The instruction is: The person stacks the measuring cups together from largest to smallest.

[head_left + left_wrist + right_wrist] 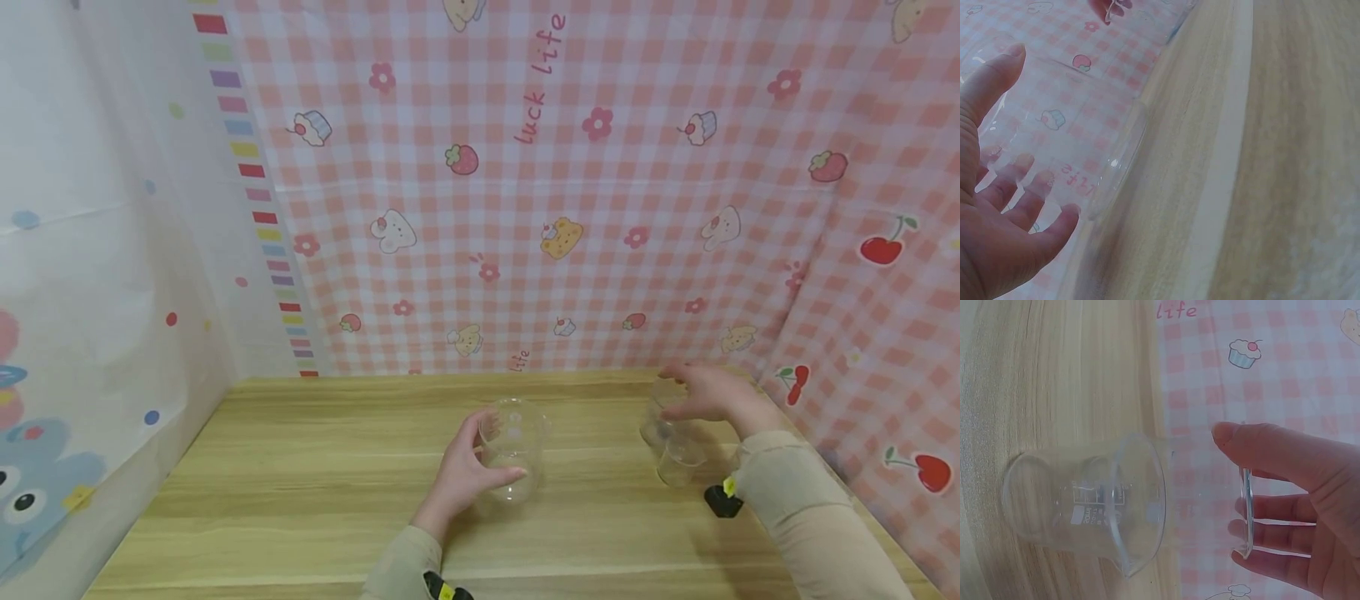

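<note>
On the left, my left hand point(468, 467) curves round the side of a large clear glass jug point(517, 483), which stands upright on the table. In the left wrist view the thumb and spread fingers lie on either side of the glass jug point(1104, 181), and the fingers show through it. Farther right, my right hand point(708, 396) holds the top of a tall clear beaker point(654, 429) by its rim, thumb on the near side. Just in front stands a shorter glass beaker point(678, 467) with white printing and a pouring lip, overlapping the tall one in the right wrist view.
The wood-grain table point(300, 483) reaches back to a pink checked cloth point(510, 208) hung behind it. A white patterned cloth point(135, 250) hangs at the left, and a cherry-print cloth point(885, 333) is close beside the right arm.
</note>
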`<state>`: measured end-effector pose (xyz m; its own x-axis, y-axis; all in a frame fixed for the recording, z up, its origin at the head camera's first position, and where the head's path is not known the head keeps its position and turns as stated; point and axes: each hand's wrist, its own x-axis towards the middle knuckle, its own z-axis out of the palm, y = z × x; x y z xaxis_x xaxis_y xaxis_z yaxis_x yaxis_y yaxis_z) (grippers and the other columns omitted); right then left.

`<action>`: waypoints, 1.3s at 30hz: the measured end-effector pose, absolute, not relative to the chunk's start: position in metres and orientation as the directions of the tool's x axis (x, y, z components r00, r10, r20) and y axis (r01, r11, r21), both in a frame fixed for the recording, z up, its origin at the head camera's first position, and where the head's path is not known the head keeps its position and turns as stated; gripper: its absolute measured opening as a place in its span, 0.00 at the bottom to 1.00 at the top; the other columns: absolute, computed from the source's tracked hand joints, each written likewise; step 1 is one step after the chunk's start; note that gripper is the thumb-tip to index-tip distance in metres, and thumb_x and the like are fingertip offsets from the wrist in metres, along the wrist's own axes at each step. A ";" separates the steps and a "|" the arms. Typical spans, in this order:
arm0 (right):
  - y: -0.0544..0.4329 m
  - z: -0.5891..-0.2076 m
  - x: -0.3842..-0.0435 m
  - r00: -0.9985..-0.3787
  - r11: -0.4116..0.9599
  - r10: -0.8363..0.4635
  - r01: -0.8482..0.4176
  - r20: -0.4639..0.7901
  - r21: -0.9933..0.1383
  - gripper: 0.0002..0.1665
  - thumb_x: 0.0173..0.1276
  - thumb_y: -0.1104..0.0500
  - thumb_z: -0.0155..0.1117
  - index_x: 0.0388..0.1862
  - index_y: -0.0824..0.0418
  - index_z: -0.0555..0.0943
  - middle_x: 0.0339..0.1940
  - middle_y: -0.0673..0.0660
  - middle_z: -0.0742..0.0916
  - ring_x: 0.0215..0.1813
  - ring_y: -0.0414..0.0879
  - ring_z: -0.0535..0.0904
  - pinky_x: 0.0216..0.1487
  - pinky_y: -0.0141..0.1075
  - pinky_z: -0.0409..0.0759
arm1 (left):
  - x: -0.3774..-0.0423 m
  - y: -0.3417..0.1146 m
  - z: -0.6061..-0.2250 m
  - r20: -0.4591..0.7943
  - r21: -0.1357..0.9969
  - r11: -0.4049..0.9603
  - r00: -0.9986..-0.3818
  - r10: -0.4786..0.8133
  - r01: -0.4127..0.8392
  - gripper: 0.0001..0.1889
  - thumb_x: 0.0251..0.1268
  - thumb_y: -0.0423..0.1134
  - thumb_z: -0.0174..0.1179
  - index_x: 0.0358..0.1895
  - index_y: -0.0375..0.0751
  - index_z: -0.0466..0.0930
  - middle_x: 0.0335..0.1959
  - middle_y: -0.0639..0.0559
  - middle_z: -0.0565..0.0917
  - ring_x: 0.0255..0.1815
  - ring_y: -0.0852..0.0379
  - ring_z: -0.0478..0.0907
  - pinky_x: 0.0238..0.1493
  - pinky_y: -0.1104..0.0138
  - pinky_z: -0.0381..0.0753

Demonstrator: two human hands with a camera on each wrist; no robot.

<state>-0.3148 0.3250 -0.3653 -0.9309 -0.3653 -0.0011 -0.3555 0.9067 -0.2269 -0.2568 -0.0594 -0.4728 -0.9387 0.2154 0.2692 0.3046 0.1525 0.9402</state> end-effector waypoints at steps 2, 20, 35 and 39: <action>0.323 -0.366 -0.315 -0.929 0.905 -0.369 -0.364 0.017 -0.219 0.41 0.56 0.45 0.75 0.61 0.69 0.76 0.55 0.73 0.80 0.54 0.67 0.78 0.47 0.59 0.79 | -0.256 -0.059 -0.473 0.267 0.941 0.153 -0.939 0.215 0.303 0.48 0.42 0.40 0.82 0.70 0.43 0.64 0.65 0.43 0.73 0.63 0.43 0.71 0.64 0.48 0.72; 0.301 -0.365 -0.307 -0.912 0.887 -0.399 -0.409 0.091 -0.215 0.41 0.57 0.46 0.75 0.64 0.66 0.75 0.55 0.70 0.81 0.51 0.63 0.80 0.47 0.57 0.80 | -0.256 -0.059 -0.473 0.269 0.939 0.161 -0.941 0.207 0.304 0.48 0.41 0.40 0.82 0.70 0.44 0.65 0.64 0.45 0.74 0.63 0.45 0.71 0.64 0.50 0.72; 0.281 -0.351 -0.299 -0.893 0.868 -0.429 -0.448 0.134 -0.213 0.39 0.57 0.46 0.76 0.64 0.62 0.77 0.57 0.66 0.80 0.50 0.58 0.81 0.44 0.54 0.82 | -0.257 -0.059 -0.475 0.277 0.934 0.172 -0.938 0.206 0.314 0.48 0.42 0.41 0.82 0.70 0.44 0.65 0.65 0.44 0.74 0.64 0.45 0.71 0.63 0.48 0.72; 0.277 -0.347 -0.297 -0.888 0.867 -0.436 -0.458 0.149 -0.196 0.39 0.57 0.46 0.76 0.64 0.62 0.77 0.56 0.66 0.80 0.50 0.59 0.81 0.44 0.54 0.82 | -0.258 -0.059 -0.475 0.274 0.936 0.168 -0.939 0.208 0.310 0.48 0.42 0.41 0.82 0.70 0.44 0.64 0.65 0.44 0.74 0.64 0.45 0.71 0.64 0.47 0.71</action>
<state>-0.2972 0.2769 -0.3466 -0.8876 -0.4357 0.1490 -0.4584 0.8670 -0.1955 -0.2578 -0.0592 -0.4749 -0.9390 0.2078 0.2742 0.3103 0.1676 0.9357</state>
